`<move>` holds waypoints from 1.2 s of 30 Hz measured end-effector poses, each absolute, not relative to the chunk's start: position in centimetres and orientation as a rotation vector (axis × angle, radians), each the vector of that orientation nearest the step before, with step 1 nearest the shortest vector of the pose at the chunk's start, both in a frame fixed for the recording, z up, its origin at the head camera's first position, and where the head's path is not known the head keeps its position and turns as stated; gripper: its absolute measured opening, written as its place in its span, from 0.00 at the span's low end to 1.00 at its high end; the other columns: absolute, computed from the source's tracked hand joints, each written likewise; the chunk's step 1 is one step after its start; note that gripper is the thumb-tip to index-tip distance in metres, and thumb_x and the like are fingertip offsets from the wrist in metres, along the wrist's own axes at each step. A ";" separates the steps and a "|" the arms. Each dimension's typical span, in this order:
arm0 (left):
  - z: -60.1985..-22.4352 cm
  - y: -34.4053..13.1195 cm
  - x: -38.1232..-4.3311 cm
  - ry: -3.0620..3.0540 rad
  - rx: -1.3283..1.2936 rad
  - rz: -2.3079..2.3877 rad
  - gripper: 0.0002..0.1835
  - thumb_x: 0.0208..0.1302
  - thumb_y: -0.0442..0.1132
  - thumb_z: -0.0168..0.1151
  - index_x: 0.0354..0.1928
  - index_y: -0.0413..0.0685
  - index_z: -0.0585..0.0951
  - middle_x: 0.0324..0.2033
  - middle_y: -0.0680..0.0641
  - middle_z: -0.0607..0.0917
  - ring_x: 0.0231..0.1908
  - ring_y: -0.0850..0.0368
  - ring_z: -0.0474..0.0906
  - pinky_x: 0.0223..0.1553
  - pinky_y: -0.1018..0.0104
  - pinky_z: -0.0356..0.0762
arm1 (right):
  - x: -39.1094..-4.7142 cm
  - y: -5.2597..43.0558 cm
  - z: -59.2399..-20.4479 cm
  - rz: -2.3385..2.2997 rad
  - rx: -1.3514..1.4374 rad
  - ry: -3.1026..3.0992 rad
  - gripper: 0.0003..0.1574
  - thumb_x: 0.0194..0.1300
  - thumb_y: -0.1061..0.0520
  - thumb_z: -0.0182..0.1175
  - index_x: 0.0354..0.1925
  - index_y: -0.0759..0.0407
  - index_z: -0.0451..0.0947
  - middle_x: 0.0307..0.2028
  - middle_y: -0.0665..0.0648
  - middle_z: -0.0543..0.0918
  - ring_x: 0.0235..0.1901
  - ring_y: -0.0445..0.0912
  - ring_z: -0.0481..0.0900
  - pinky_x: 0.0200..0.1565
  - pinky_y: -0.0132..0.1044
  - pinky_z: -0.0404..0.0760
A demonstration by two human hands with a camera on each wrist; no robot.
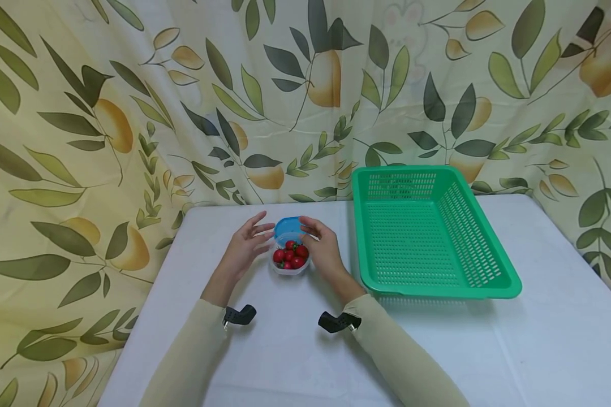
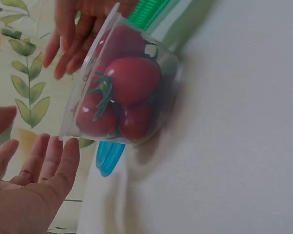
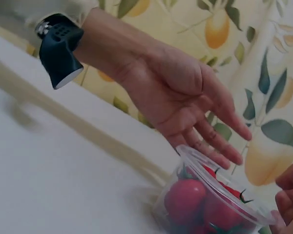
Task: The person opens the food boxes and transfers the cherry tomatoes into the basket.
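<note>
1. Left of centre in the head view: the left hand (image 1: 241, 249), turned toward the tub. Its fingers (image 2: 66, 163) are released, spread and slightly bent, holding nothing; in the left wrist view, the tips come just beside the rim, and contact cannot be told.
2. Near the centre, on the white worktop (image 1: 280, 350): a small clear tub (image 1: 288, 272), upright and uncovered, filled with red tomatoes (image 1: 297, 262). It stands between the hands, right of the left fingers and left of the right ones, with no clear long axis. A blue lid (image 1: 287, 225) shows just behind it, higher in the frame.
3. Right of the tub: the right hand (image 1: 326, 251), seemingly the nearer one. Its fingers (image 3: 217, 141) are parted and relaxed, grasping nothing; whether they touch the rim or lid cannot be told.
4. Right of centre: a large green basket (image 1: 440, 291), near the right wrist.
5. Across the top: a curtain (image 1: 305, 141) patterned with leaves and fruit.
</note>
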State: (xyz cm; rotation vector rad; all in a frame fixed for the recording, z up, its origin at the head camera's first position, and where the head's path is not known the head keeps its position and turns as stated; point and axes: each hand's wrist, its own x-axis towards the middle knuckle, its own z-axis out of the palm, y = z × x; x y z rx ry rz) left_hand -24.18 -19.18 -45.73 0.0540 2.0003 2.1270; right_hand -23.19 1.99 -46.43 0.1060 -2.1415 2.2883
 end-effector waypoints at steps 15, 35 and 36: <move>-46.2 -19.1 -21.6 2.290 0.109 1.841 0.38 0.69 0.27 0.61 0.77 0.61 0.64 0.66 0.41 0.74 0.62 0.45 0.75 0.56 0.58 0.83 | -21.1 1.8 -45.3 2.052 0.224 -2.387 0.32 0.63 0.68 0.68 0.64 0.57 0.77 0.61 0.55 0.79 0.61 0.53 0.77 0.64 0.46 0.77; -45.9 -18.5 -20.9 2.124 -0.149 1.926 0.25 0.67 0.24 0.57 0.67 0.38 0.75 0.47 0.42 0.74 0.41 0.54 0.76 0.43 0.68 0.86 | -21.1 2.4 -41.1 1.729 0.561 -2.874 0.33 0.60 0.68 0.71 0.63 0.59 0.78 0.57 0.61 0.83 0.56 0.55 0.81 0.49 0.41 0.87; -45.9 -18.5 -20.9 2.115 -0.146 1.933 0.25 0.67 0.24 0.56 0.67 0.38 0.75 0.46 0.42 0.74 0.41 0.54 0.76 0.42 0.68 0.86 | -21.2 2.4 -40.8 1.694 0.594 -2.897 0.33 0.60 0.67 0.71 0.63 0.59 0.78 0.57 0.60 0.83 0.56 0.54 0.81 0.50 0.42 0.87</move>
